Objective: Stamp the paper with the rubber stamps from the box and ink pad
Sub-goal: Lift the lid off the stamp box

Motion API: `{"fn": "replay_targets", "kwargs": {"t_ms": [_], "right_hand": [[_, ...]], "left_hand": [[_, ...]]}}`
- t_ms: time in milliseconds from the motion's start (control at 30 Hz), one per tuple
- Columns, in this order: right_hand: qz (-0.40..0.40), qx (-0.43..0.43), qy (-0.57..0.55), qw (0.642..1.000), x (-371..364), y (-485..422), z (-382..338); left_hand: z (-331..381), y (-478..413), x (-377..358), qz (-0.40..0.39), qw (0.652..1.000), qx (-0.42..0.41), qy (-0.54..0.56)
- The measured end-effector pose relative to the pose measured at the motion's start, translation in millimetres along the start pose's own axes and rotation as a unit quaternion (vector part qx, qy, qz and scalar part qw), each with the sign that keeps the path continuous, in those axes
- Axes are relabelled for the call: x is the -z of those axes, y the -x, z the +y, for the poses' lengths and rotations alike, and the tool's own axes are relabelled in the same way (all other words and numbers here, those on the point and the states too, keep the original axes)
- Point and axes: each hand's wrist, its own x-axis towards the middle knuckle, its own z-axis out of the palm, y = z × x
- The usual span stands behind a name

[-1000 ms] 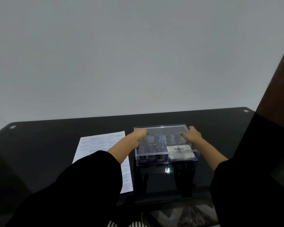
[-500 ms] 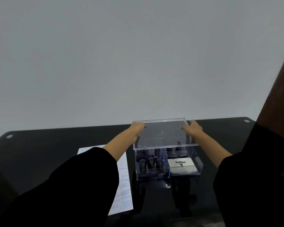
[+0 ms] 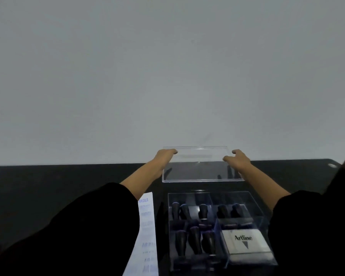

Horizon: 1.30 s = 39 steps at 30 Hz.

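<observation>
From my remote seat, the black bench (image 3: pixel 48 180) fills the lower part of the view under a plain grey wall (image 3: pixel 167 76). Farthest left of the task things is the paper (image 3: pixel 147 222): a narrow strip of it lies flat on the bench just left of the box, with faint blue stamped words on it. The rest is hidden under my left sleeve (image 3: pixel 78 232).

My left hand (image 3: pixel 164 155) reaches forward past the paper, and its fingers (image 3: pixel 172 151) are curled over the far left corner of the clear lid (image 3: pixel 197 168), grasping it. The lid is off the box and sits beyond it, tilted so its far edge shows against the wall. I cannot tell whether its near edge touches the bench.

Nearer to me, the clear box (image 3: pixel 189 194) stands open on the bench. The dark-handled rubber stamps (image 3: pixel 195 242) stand upright in rows across its left and far parts. The white ink pad (image 3: pixel 245 243), marked Artline, lies closed in the near right compartment.

My right hand (image 3: pixel 238 160) is at the lid's right side, thumb and fingers closed on that edge, so both hands are grasping the lid. My right sleeve (image 3: pixel 311 226) runs along the right of the box.
</observation>
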Motion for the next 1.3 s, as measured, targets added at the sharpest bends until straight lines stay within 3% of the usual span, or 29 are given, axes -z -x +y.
{"fn": "replay_targets", "kwargs": {"t_ms": [433,1200,1300], "right_hand": [[-0.027,-0.052,0.007,0.998,-40,-36,38],[-0.076,-0.075,0.036,0.994,-47,-34,50],[-0.062,-0.068,0.043,0.995,-41,-34,49]], "left_hand": [[-49,-45,-14,-0.037,0.998,0.030,0.031],[-66,-39,-23,-0.059,0.997,0.044,-0.022],[-64,-37,-24,-0.034,0.996,0.040,-0.065]]}}
